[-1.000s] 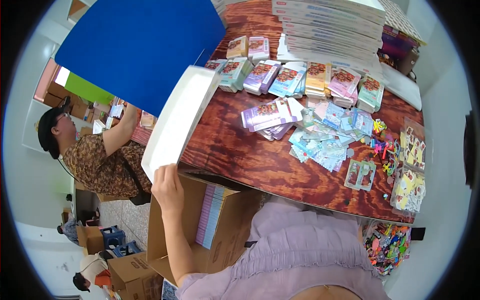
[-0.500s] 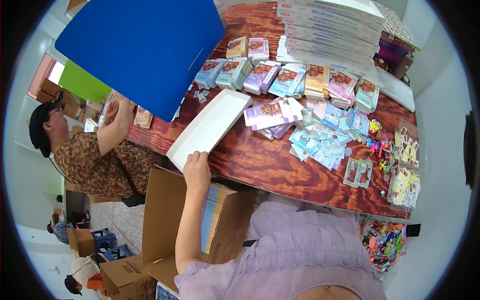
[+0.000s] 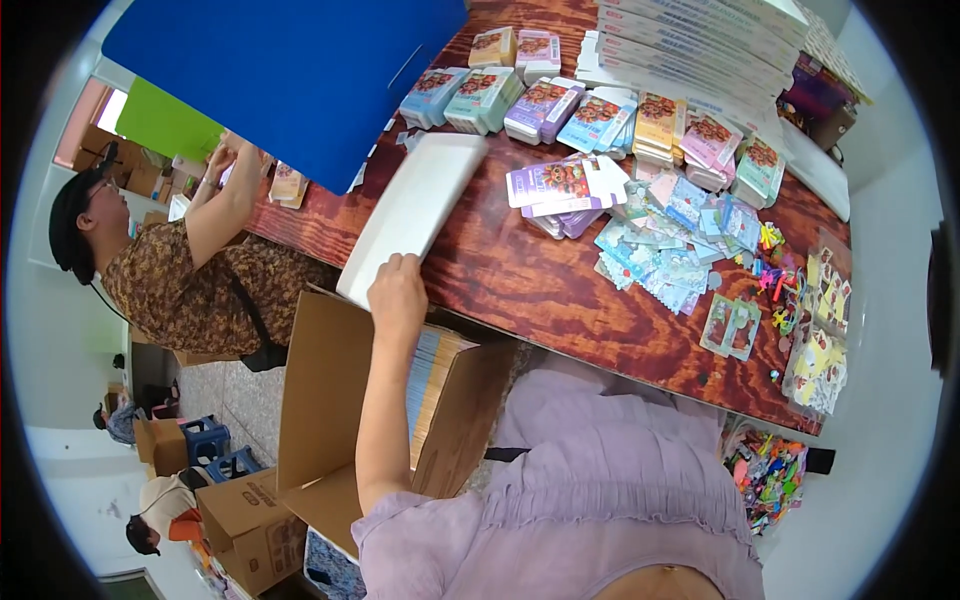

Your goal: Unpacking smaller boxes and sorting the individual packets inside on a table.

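White oblong shallow cardboard tray lies aslant over the left part of the red-brown wood-grained counter, its far end near the small cartons and its near end by the counter's front edge. The left hand has that near end, its fingers bent and drawn close together over the rim; the thumb is hidden. Whether the tray rests flat or is slightly lifted cannot be told. The right hand is out of view, so how its fingers stand cannot be told.

Just below the left hand stands an open brown corrugated box, with a row of thin pastel-edged packs upright inside. Beyond the tray, small picture-printed cartons in blue, green, purple, orange and pink form a bent row. Right of the tray, flat purple-and-white cartons lie in a loose pile, next to scattered pale blue and green cards. Behind the row rises a stack of long flat white boxes. Small bright plastic trinkets lie near the counter's right end, beside clear bags of yellow and white pieces. A large blue panel stands at the left, near a co-worker in a brown patterned shirt.
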{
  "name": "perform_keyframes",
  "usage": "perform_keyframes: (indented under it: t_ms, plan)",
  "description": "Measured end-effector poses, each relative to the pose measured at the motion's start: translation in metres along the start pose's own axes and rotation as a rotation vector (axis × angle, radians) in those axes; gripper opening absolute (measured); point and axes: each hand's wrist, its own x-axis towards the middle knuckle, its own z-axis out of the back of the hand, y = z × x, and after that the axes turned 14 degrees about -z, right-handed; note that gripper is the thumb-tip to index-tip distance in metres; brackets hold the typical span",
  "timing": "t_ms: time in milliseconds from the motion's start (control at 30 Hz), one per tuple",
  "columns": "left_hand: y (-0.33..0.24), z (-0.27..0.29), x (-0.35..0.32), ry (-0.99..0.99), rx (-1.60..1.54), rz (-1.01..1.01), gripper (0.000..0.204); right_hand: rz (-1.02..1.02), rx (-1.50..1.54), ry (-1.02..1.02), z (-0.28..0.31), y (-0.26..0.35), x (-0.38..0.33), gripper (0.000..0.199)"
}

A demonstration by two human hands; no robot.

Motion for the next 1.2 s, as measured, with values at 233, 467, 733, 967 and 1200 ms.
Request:
perform_keyframes:
  t_ms: [233, 467, 733, 967, 1200]
  plan:
    - [-0.005, -0.008, 0.010, -0.078, -0.018, 0.024, 0.007, 0.038, 0.036, -0.036, -0.004, 0.024, 0.019, 0.027]
    - [-0.031, -0.043, 0.007, 0.132, -0.110, 0.050, 0.005, 0.067, 0.094, -0.086, -0.007, 0.056, 0.043, 0.028]
    - [-0.026, -0.038, 0.000, 0.168, -0.036, -0.004, 0.006, 0.029, 0.160, -0.118, -0.017, 0.051, 0.035, 0.028]
    - [-0.013, -0.048, 0.002, 0.081, 0.017, -0.026, 0.007, 0.033, 0.200, -0.117, -0.016, 0.056, 0.043, 0.028]
    - [-0.016, -0.044, 0.000, 0.110, -0.014, -0.056, 0.008, 0.023, 0.250, -0.130, -0.020, 0.059, 0.052, 0.029]
